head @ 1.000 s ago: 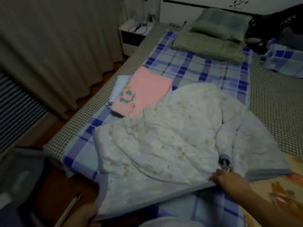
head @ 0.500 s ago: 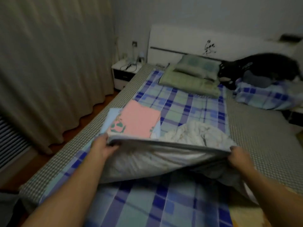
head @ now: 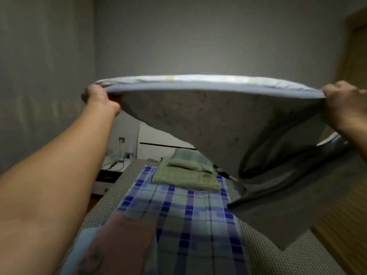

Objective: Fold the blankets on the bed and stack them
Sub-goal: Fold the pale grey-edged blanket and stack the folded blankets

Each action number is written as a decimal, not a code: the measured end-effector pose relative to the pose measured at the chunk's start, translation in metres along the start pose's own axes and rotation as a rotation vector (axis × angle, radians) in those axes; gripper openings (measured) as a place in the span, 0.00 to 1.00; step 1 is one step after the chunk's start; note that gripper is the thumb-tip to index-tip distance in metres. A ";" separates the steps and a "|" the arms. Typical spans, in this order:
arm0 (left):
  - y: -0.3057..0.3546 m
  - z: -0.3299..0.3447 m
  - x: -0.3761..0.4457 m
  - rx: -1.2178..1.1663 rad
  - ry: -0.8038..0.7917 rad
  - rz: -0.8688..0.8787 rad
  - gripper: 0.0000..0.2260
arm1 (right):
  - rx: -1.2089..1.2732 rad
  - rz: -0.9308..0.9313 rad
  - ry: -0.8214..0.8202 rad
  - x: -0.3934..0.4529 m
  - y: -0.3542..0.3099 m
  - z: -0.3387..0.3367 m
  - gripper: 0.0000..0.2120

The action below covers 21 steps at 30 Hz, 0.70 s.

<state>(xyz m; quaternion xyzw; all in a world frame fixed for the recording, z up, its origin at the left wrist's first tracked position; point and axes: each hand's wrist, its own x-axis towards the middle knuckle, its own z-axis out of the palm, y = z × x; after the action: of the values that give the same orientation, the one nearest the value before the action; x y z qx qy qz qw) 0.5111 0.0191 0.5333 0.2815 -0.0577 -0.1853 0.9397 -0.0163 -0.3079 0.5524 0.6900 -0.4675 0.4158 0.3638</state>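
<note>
A pale blue quilt point(head: 214, 124) hangs in the air in front of me, its top edge stretched between both hands and its body sagging down to the right over the bed. My left hand point(head: 97, 99) grips the edge's left end. My right hand point(head: 343, 102) grips the right end. On the blue plaid sheet point(head: 190, 213) below, a folded pink blanket point(head: 123, 241) lies on a folded light blue one point(head: 85, 241) at the lower left. The quilt hides the bed's right side.
Green pillows point(head: 186, 171) are stacked at the head of the bed against a white headboard point(head: 156, 141). A bedside table point(head: 111, 171) with cables stands at the left. A curtain point(head: 39, 76) covers the left wall.
Both hands have raised the quilt from the bed up to head height and spread its edge wide. My view has tilted upward.
</note>
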 end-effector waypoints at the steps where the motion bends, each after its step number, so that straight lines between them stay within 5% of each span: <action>1: -0.003 -0.024 0.016 0.028 0.063 -0.018 0.17 | -0.028 0.016 -0.060 -0.016 0.004 0.005 0.08; 4: -0.033 -0.117 0.048 0.141 0.281 -0.104 0.19 | -0.019 0.088 -0.264 -0.083 0.005 0.026 0.11; 7: -0.074 -0.223 0.015 0.244 0.330 -0.263 0.19 | 0.062 0.083 -0.421 -0.181 -0.023 0.027 0.10; 11: -0.118 -0.392 -0.045 0.761 0.439 -0.357 0.13 | 0.201 -0.348 -0.641 -0.357 -0.049 0.024 0.22; 15: -0.136 -0.539 -0.095 1.119 0.579 -0.581 0.15 | 0.049 -0.575 -1.091 -0.494 -0.062 0.019 0.28; 21: -0.158 -0.625 -0.162 1.582 0.497 -0.795 0.14 | 0.078 -0.897 -1.593 -0.601 -0.119 0.005 0.16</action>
<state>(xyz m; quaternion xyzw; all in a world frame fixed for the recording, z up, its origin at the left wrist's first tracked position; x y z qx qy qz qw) 0.4446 0.2758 -0.0767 0.8732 0.1371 -0.3355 0.3258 -0.0330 -0.0712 -0.0128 0.9016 -0.2541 -0.3480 0.0377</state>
